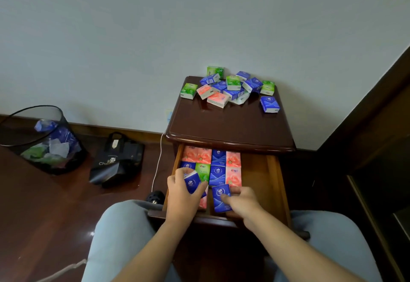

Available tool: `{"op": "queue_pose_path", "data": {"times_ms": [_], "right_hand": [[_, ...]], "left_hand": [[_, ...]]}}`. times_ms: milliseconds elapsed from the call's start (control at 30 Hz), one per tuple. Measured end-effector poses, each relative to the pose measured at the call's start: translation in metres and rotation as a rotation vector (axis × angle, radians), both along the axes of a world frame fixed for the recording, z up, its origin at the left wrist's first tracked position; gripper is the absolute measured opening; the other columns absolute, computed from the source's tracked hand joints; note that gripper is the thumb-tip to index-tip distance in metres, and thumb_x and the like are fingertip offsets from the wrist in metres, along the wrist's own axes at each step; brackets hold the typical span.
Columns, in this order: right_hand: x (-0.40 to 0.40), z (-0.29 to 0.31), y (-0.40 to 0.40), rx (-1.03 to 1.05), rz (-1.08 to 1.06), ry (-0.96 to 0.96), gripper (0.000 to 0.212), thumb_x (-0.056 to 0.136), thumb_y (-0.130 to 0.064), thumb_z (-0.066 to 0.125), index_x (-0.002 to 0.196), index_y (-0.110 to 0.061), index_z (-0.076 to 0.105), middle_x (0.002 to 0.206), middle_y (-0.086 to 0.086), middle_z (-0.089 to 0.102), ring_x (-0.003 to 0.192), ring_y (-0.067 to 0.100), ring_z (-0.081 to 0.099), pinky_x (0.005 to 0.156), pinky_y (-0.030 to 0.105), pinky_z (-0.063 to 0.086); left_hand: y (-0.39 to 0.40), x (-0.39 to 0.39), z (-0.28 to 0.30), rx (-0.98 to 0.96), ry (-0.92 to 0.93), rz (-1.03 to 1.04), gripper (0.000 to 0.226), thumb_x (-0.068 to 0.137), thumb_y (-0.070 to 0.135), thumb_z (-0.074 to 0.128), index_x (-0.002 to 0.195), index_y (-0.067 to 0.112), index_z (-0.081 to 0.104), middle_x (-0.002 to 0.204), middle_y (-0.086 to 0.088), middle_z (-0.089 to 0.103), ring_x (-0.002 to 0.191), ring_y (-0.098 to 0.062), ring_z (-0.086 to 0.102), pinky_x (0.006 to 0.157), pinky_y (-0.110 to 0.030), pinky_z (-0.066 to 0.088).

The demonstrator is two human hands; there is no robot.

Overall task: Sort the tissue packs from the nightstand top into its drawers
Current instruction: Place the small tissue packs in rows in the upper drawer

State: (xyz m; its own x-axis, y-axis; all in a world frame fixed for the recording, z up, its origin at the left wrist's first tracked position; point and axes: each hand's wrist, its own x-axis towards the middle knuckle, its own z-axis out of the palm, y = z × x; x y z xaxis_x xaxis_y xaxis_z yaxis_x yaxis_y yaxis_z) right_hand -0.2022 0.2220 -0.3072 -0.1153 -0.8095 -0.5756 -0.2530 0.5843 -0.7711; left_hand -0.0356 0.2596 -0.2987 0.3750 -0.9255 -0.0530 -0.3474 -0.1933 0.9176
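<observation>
wastebasket: a black mesh wastebasket (pixel 44 139) is standing on the floor at far left, holding crumpled blue and green wrappers.
bag: a black bag (pixel 117 161) is lying on the wooden floor just right of the wastebasket.
cable: a white cable (pixel 158 161) is running down the left side of the nightstand.
left hand: the left hand (pixel 183 195) is reaching into the open drawer, its fingers clamped on a blue tissue pack (pixel 192 184) tilted above the drawer's left column.
drawer: the top drawer (pixel 261 170) is standing pulled out, with pink, blue and green packs lying in rows across its left and middle part; its right part is showing bare wood.
right hand: the right hand (pixel 243 199) is pressing on a second blue pack (pixel 220 197) at the drawer's near end, fingers closed over its right edge.
nightstand top: on the dark nightstand (pixel 228 124) worktop, a loose pile of tissue packs (pixel 228 87) in green, blue and pink is sitting toward the back by the wall.
lone pack: a single blue pack (pixel 269 104) is lying apart, to the right of the pile.
</observation>
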Motion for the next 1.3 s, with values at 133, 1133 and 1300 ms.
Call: {"op": "queue_pose_path", "data": {"times_ms": [133, 1133, 1300], "right_hand": [[0.01, -0.006, -0.003, 0.045, -0.037, 0.059, 0.022, 0.086, -0.013, 0.084, 0.091, -0.014, 0.063, 0.096, 0.007, 0.074, 0.087, 0.026, 0.076, 0.077, 0.046, 0.065], [-0.002, 0.01, -0.006, -0.191, 0.087, 0.011, 0.029, 0.094, -0.046, 0.073, 0.113, -0.027, 0.063, 0.113, -0.008, 0.069, 0.099, 0.009, 0.07, 0.061, 0.024, 0.059], [-0.011, 0.028, 0.0, -0.217, 0.182, -0.137, 0.029, 0.089, -0.035, 0.081, 0.114, -0.032, 0.067, 0.114, -0.007, 0.072, 0.102, 0.008, 0.071, 0.071, 0.023, 0.062]], "left_hand": [[0.0, 0.003, -0.005, -0.018, 0.002, -0.082, 0.06, 0.086, 0.023, 0.084, 0.13, 0.044, 0.048, 0.122, 0.019, 0.047, 0.113, -0.006, 0.058, 0.066, 0.002, 0.046], [-0.003, 0.001, 0.005, 0.004, 0.33, -0.067, 0.014, 0.1, 0.043, 0.06, 0.113, 0.046, 0.061, 0.113, 0.01, 0.069, 0.099, 0.006, 0.07, 0.059, -0.02, 0.06], [-0.005, -0.024, 0.005, 0.017, 0.298, -0.201, 0.02, 0.103, 0.036, 0.06, 0.112, 0.054, 0.06, 0.103, 0.017, 0.073, 0.093, -0.004, 0.075, 0.066, -0.02, 0.06]]}}
